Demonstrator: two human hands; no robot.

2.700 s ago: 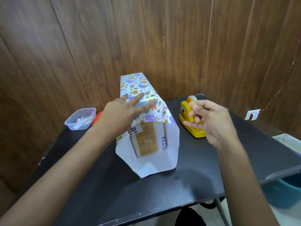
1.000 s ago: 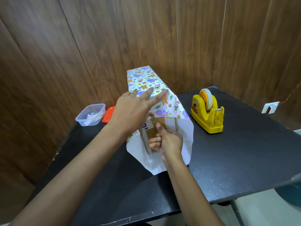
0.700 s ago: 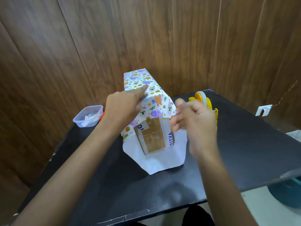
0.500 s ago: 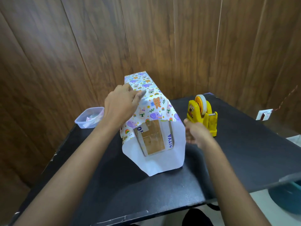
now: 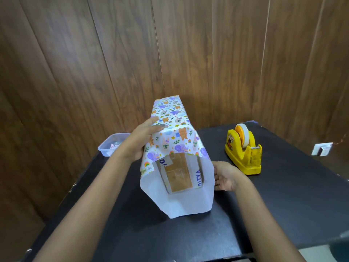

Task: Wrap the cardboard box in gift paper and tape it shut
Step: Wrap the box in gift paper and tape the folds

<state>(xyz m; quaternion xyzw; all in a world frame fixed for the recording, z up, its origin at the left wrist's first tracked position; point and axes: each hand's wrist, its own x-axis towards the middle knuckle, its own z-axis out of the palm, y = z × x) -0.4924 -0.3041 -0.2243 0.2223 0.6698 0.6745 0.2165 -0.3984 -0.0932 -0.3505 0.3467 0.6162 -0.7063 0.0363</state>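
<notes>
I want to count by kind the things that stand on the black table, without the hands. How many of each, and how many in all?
cardboard box: 1
gift paper: 1
yellow tape dispenser: 1
clear plastic tub: 1
Total: 4

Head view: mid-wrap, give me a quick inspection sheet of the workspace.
Surface: black table, matte.
Job's things: cardboard box lies inside a gift paper sleeve, near end uncovered; yellow tape dispenser stands to its right.
Clutter: clear plastic container at far left.
Grippers: left hand presses flat on the paper's top left edge; right hand at the right flap, grip hidden.
Cables: thin red wire by wall socket.
Surroundings: wood-panel wall.
</notes>
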